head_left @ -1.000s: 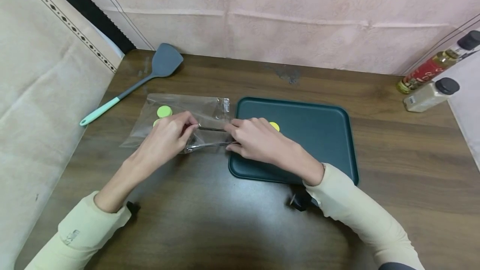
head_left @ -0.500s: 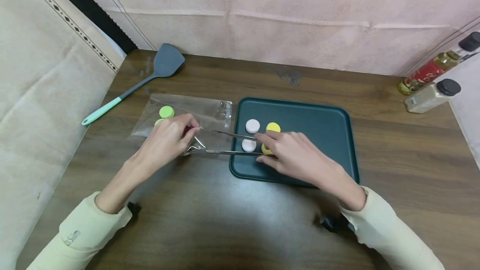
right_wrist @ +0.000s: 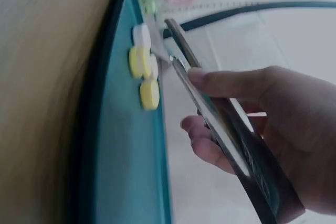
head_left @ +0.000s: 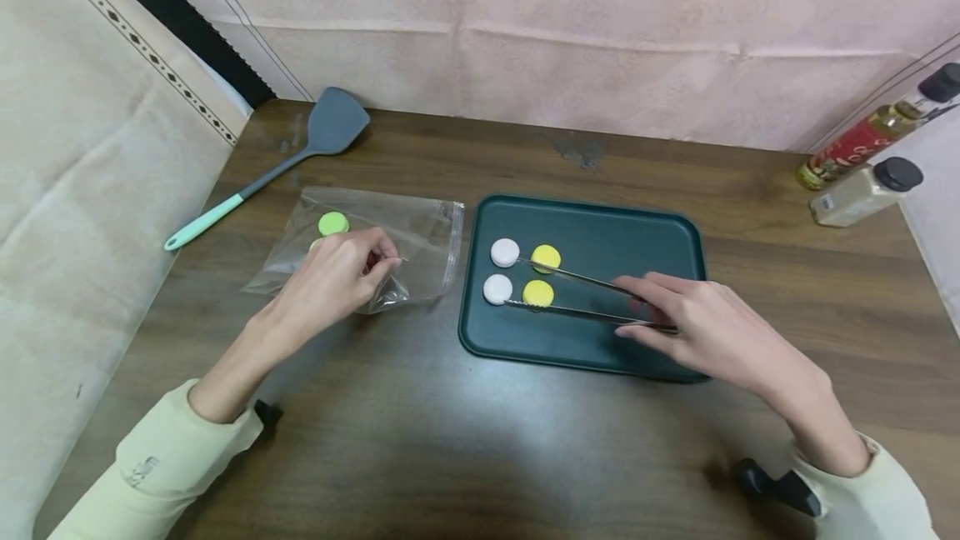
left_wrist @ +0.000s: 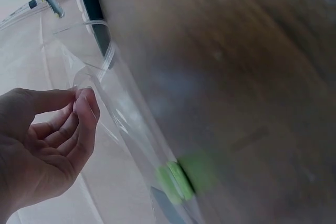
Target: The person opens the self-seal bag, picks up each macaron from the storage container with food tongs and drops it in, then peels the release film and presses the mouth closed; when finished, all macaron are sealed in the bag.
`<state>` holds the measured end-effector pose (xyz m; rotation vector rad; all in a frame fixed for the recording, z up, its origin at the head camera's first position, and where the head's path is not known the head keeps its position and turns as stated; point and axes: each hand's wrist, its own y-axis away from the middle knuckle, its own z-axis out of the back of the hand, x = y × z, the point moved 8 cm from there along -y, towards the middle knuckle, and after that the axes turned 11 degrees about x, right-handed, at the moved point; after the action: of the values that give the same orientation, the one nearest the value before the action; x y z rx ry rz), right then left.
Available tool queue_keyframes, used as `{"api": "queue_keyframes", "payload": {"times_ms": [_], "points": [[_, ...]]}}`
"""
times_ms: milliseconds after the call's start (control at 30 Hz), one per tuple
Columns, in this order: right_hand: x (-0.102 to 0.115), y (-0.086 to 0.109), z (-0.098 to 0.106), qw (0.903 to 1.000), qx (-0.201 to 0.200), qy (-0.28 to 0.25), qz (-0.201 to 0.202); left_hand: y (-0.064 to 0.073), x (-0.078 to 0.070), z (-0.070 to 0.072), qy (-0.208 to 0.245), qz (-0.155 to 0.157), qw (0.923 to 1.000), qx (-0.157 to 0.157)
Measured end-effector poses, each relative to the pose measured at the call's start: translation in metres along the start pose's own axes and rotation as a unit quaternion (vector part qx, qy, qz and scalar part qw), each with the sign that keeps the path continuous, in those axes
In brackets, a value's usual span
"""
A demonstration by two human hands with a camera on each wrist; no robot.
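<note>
My left hand (head_left: 337, 269) pinches the upper layer of a clear plastic bag (head_left: 423, 227) lying on the table, its mouth towards the tray. Two green macarons (head_left: 333, 223) are inside, one partly hidden by the hand; the left wrist view shows a green macaron (left_wrist: 176, 182) through the film. My right hand (head_left: 716, 327) grips metal tongs (head_left: 577, 313), thumb on one arm and fingers on the other. Their tips are spread, with nothing between them in the right wrist view. Two white macarons (head_left: 505, 252) and two yellow macarons (head_left: 537, 293) sit on the dark green tray (head_left: 600, 223) beneath the tongs.
A grey spatula (head_left: 333, 123) with a mint handle lies at the back left. An oil bottle (head_left: 862, 136) and a black-capped seasoning jar (head_left: 855, 194) stand at the right. Pale cloth (head_left: 562, 40) hangs behind the wooden table (head_left: 450, 440).
My right hand has drawn the tongs rightward out of the bag's mouth and over the tray, uncovering the white and yellow macarons. The left hand keeps its pinch on the bag.
</note>
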<state>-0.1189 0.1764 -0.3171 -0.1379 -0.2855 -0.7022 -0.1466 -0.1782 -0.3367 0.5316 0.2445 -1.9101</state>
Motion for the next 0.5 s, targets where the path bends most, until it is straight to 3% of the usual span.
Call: {"api": "queue_keyframes", "payload": {"times_ms": [200, 500], "points": [[-0.018, 0.017, -0.009, 0.9999, 0.012, -0.003, -0.002, -0.001, -0.001, 0.0, -0.005, -0.002, 1.0, -0.001], [-0.029, 0.024, -0.02, 0.9996, 0.018, -0.017, -0.013, 0.0, -0.001, 0.001, 0.007, -0.001, 1.0, -0.004]]}}
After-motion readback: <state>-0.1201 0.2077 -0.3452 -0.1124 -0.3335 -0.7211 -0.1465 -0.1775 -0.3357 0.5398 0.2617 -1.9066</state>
